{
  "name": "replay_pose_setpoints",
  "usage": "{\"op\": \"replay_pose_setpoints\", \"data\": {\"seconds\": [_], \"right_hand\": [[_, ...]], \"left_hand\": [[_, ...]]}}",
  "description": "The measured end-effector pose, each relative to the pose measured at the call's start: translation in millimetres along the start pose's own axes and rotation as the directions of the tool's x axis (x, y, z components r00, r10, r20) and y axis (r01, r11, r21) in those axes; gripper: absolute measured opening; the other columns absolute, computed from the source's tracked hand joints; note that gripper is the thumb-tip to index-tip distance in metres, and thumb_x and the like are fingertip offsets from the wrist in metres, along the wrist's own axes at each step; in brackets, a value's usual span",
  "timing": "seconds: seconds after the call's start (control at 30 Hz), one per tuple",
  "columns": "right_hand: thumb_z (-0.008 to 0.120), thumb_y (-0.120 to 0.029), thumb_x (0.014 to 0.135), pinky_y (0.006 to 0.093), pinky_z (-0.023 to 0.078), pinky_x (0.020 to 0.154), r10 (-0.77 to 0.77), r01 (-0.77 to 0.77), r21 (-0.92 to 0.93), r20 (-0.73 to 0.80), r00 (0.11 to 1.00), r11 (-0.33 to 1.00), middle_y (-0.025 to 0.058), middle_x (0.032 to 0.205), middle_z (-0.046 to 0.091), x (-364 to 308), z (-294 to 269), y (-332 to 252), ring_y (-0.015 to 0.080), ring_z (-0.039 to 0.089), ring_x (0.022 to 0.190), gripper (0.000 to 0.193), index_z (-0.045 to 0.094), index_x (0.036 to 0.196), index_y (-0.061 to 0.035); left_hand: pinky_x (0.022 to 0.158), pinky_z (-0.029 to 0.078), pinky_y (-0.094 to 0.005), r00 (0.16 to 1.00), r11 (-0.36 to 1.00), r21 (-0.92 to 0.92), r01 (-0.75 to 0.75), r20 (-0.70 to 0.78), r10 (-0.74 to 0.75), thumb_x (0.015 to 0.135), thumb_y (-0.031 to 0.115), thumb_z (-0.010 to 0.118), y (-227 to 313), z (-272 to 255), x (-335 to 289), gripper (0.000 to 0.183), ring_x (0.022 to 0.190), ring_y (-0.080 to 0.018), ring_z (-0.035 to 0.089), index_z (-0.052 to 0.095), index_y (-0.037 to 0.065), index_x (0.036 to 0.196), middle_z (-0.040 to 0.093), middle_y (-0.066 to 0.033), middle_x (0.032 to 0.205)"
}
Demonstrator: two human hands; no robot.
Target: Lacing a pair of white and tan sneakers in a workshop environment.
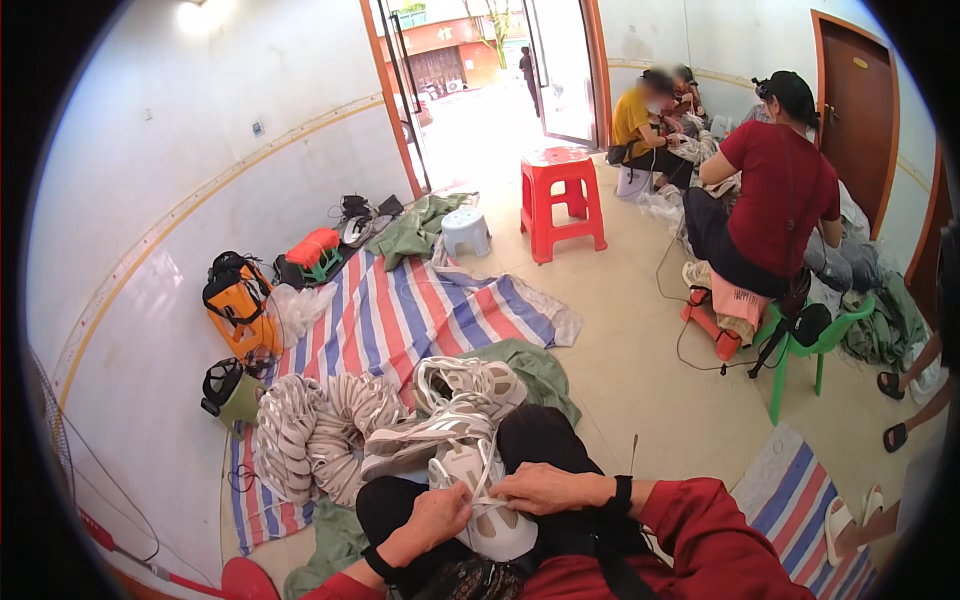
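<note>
A beige and white sneaker [500, 532] rests between my knees, toe toward me. My left hand [438, 520] is closed at its left side, the fingertips pinching a pale shoelace [485, 488] over the tongue. From the right, my right hand [548, 489] reaches across with thumb and finger pinched on the lace as well. More sneakers [470, 385] of the same kind lie just beyond my knees, laces loose. Left of them are coiled stacks of beige shoe parts [285, 440]. Exactly how the lace runs under my fingers is hidden.
A striped sheet [400, 310] covers the floor ahead. Beyond stand a red stool [562, 200] and a small light-blue stool [465, 232]. An orange stool [240, 310] stands by the left wall. At right, a person in red [775, 190] sits near a green chair [815, 335]; others work behind.
</note>
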State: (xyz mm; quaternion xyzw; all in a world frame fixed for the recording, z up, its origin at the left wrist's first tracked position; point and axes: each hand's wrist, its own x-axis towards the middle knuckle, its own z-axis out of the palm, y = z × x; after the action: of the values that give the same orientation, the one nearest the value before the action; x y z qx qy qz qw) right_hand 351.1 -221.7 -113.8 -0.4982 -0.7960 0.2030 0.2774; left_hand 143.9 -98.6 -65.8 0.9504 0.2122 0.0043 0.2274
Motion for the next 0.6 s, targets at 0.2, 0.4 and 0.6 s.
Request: {"op": "replay_pose_setpoints", "data": {"seconds": [0.2, 0.4, 0.6], "right_hand": [[0.06, -0.017, 0.084, 0.0409, 0.044, 0.078, 0.049, -0.048, 0.04, -0.025, 0.998, 0.998, 0.0106, 0.084, 0.064, 2, -4, -6, 0.0322, 0.061, 0.08, 0.031, 0.057, 0.114, -0.0107], [0.061, -0.016, 0.083, 0.0416, 0.044, 0.078, 0.056, -0.055, 0.046, -0.031, 0.998, 0.997, 0.0101, 0.084, 0.064, 2, -3, -6, 0.0318, 0.061, 0.078, 0.032, 0.057, 0.114, -0.0111], [0.062, -0.016, 0.083, 0.0414, 0.044, 0.079, -0.001, 0.001, 0.005, -0.059, 0.998, 1.0, 0.0096, 0.085, 0.064, 4, -2, -7, 0.0308, 0.062, 0.081, 0.031, 0.056, 0.113, -0.0106]], "left_hand": [[0.064, 0.05, -0.0448, 1.0, 0.999, -0.039, -0.006, -0.019, 0.005, 0.08, 0.019, 0.058, -6, 4, -3, 0.019, 0.07, -0.0355, 0.064, 0.056, 0.006, 0.093, 0.064, -0.0136, 0.071], [0.062, 0.05, -0.0389, 0.999, 0.998, -0.064, -0.022, 0.037, 0.024, 0.08, 0.017, 0.06, -14, 4, 2, 0.017, 0.066, -0.03, 0.065, 0.059, 0.005, 0.092, 0.064, -0.0118, 0.07], [0.055, 0.049, -0.0298, 0.967, 0.899, -0.409, 0.154, 0.248, -0.053, 0.083, 0.015, 0.062, -25, 0, 11, 0.015, 0.056, -0.0162, 0.062, 0.062, 0.002, 0.091, 0.062, -0.0064, 0.066]]}}
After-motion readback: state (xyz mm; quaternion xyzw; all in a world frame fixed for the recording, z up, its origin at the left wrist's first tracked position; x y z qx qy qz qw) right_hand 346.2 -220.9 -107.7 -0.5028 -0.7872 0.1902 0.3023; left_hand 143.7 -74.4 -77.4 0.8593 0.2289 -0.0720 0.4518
